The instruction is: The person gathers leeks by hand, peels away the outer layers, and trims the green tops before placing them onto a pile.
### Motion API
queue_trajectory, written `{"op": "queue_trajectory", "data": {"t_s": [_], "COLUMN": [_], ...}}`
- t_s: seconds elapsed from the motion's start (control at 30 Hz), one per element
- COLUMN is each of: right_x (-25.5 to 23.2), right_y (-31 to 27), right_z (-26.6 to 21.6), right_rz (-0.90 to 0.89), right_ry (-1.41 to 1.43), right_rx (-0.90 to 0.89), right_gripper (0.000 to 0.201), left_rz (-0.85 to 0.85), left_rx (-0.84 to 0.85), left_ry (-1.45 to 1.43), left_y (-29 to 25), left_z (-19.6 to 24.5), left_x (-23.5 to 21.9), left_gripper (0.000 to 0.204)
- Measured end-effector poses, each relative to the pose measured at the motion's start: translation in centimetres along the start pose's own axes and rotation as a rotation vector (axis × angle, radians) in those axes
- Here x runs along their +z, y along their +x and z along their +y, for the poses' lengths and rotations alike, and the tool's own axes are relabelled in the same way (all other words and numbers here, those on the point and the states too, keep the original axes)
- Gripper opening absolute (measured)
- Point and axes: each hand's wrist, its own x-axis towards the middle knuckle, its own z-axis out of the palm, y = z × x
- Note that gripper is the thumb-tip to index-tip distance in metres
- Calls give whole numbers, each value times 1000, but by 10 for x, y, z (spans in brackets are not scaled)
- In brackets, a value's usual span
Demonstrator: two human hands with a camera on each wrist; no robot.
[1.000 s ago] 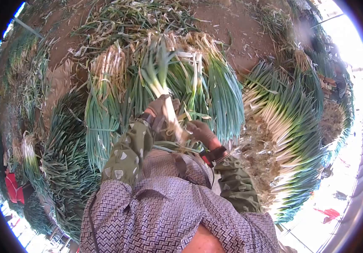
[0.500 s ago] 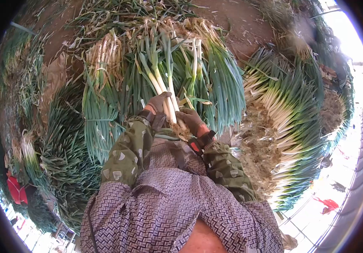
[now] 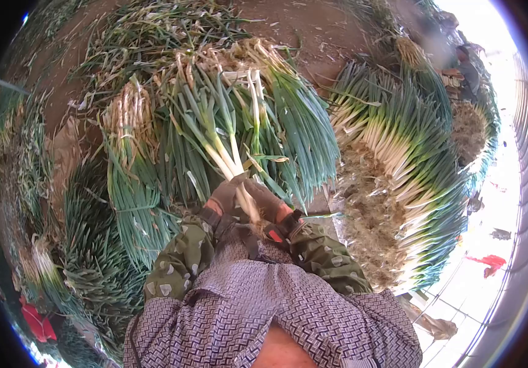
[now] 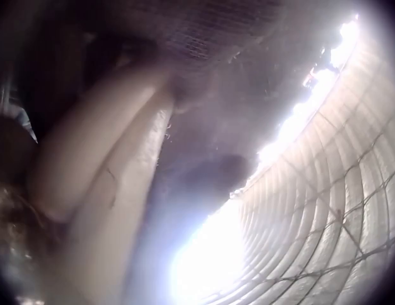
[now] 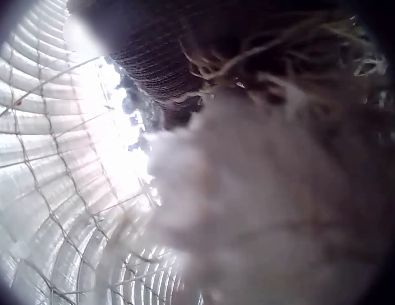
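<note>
Both gloved hands grip 1 bunch of scallions [image 3: 230, 153] at its white base; left hand [image 3: 224, 197] and right hand [image 3: 264, 199] touching, leaves pointing toward 11 o'clock.

Piled green onion bundles [image 3: 276, 122] crowd the ground right ahead of the hands, and a second long heap [image 3: 411, 165] walls off the right. Bare dirt [image 3: 331, 37] beyond the piles and a narrow gap [image 3: 331, 202] between the heaps offer the only open passage.
</note>
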Motion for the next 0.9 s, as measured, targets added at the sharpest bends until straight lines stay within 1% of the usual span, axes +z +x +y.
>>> {"op": "queue_trajectory", "data": {"t_s": [0.07,0.1,0.13,0.17,0.2,0.23,0.27,0.3,0.33,0.37,0.4,0.47,0.5,0.57,0.6,0.63,0.7,0.73,0.77,0.8,0.83,0.87,0.9], "right_x": [29,27,20,16,10,11,7,4,-12,-19,-27,-59,-75,-108,-124,-159,-206,-226,-254,-285,-317,-346,-386], "right_y": [-36,-44,-42,-37,-41,-56,-39,-52,-66,-79,-92,-122,-136,-157,-165,-175,-182,-189,-203,-214,-224,-236,-243], "right_z": [-92,-114,-101,-88,-98,-150,-91,-117,-130,-136,-140,-145,-144,-130,-121,-102,-83,-75,-75,-75,-73,-70,-51], "right_rz": [43,-33,-31,32,80,68,123,41,-6,-12,-23,-30,-38,52,90,146,305,386,517,628,739,854,968], "right_ry": [501,376,381,228,17,-246,-444,-467,-565,-648,-738,-790,-816,-862,-884,-875,-848,-822,-735,-755,-774,-787,-893], "right_rx": [241,206,188,182,120,139,-37,126,90,61,31,-40,-75,-134,-169,-200,-247,-262,-383,-369,-355,-334,-311], "right_gripper": [47,51,56,60,66,72,77,78,74,71,68,71,72,77,79,86,87,88,93,93,93,93,93], "left_rz": [-49,-159,-188,-213,-206,-190,-122,-122,-37,43,102,206,232,202,174,95,-113,-234,-367,-493,-586,-785,-757], "left_rx": [-86,-119,-62,-4,-75,-145,-60,158,115,119,141,197,227,278,299,323,333,309,270,226,143,3,20], "left_ry": [63,52,119,184,47,-89,-60,-22,-86,-118,-136,-161,-162,-153,-147,-120,-94,-78,-53,-42,-3,104,176], "left_y": [2,17,14,12,18,25,19,61,54,42,35,9,2,10,22,54,122,157,192,224,252,288,284], "left_z": [-1,-11,-10,-8,-6,-5,2,-19,-6,2,7,7,7,10,14,18,29,34,35,32,28,25,0], "left_x": [-5,-23,-18,-13,-14,-16,-16,-96,-83,-79,-80,-80,-75,-52,-30,11,103,151,209,266,325,368,454], "left_gripper": [41,41,40,40,42,45,45,53,53,54,54,54,55,55,55,56,56,57,57,57,59,57,57]}}
